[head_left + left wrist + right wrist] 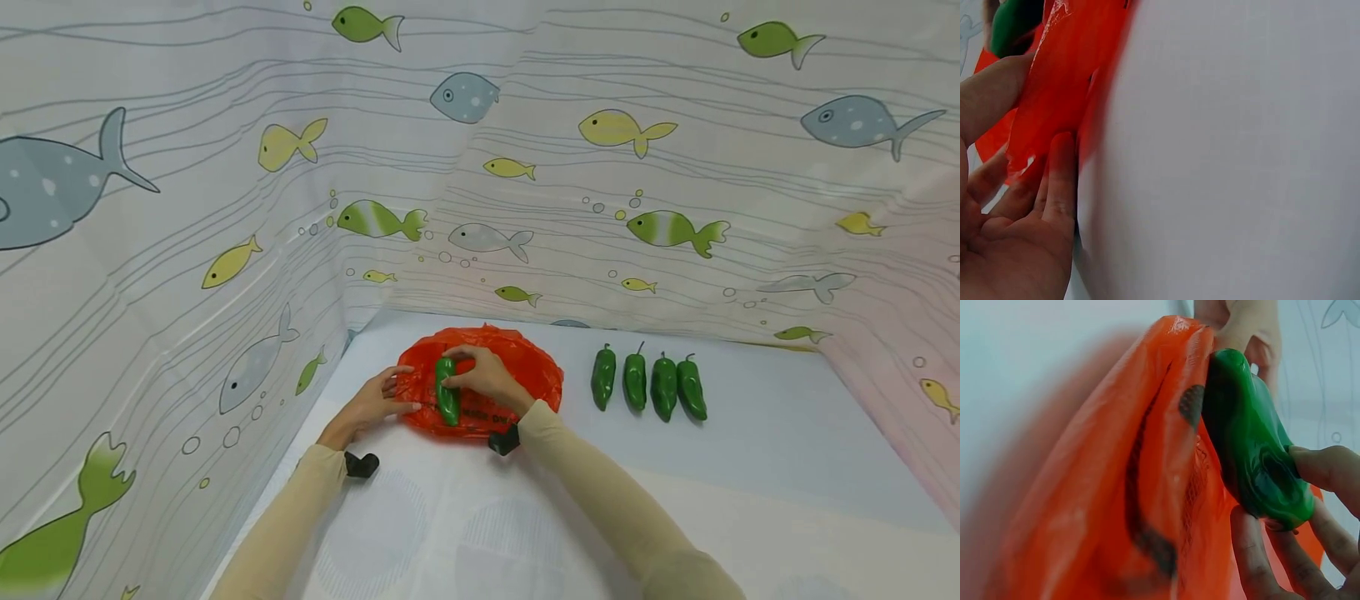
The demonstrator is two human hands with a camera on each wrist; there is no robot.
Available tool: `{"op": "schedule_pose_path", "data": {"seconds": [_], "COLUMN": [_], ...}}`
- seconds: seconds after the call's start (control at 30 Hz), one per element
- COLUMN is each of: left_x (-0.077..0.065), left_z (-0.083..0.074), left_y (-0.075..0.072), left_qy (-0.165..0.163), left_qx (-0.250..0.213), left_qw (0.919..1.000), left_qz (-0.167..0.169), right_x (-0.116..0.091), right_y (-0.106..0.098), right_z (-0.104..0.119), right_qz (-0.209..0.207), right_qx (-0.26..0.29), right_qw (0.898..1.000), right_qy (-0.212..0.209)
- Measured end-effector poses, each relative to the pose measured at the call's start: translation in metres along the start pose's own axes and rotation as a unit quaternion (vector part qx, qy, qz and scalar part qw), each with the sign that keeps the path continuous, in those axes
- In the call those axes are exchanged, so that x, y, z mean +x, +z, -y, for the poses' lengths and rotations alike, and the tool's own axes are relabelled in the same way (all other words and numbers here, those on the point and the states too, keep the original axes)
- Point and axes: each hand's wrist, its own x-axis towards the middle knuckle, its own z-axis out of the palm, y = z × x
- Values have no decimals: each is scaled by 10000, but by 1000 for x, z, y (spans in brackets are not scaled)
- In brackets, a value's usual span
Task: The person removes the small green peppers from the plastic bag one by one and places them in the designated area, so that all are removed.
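A green pepper (447,392) is pinched at its top end between the thumb and fingers of my right hand (486,377), over the red plastic bag (525,367). The right wrist view shows the glossy pepper (1254,437) tilted beside the bag's raised edge (1147,456), fingertips round its stem end. At the bag's left side, my left hand (371,407) holds the edge. In the left wrist view the thumb (997,94) lies in front of the red plastic (1063,81) and the other fingers behind it.
To the right of the bag, several more green peppers (634,382) lie side by side in a row on the white table surface (787,433). A fish-printed sheet (540,200) rises at the back and along both sides. Dark wrist cameras (362,465) sit under my wrists.
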Motion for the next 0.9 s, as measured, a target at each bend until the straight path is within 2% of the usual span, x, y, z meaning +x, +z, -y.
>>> {"op": "schedule_pose_path", "data": {"seconds": [0.33,0.6,0.9], "left_x": [0,3,2], "left_z": [-1,1,1], "left_y": [0,1,1], "left_qy": [-69,-47,-38], "left_qx": [-4,-72,35], "left_qw": [10000,10000,10000], "left_qz": [11,15,-35], "right_x": [-13,-21,-31], "right_y": [-13,-25,-36], "right_z": [3,4,8], "right_qz": [209,253,378], "right_qx": [170,225,266], "right_qw": [9996,9993,9989], "right_qy": [30,-173,-117]}}
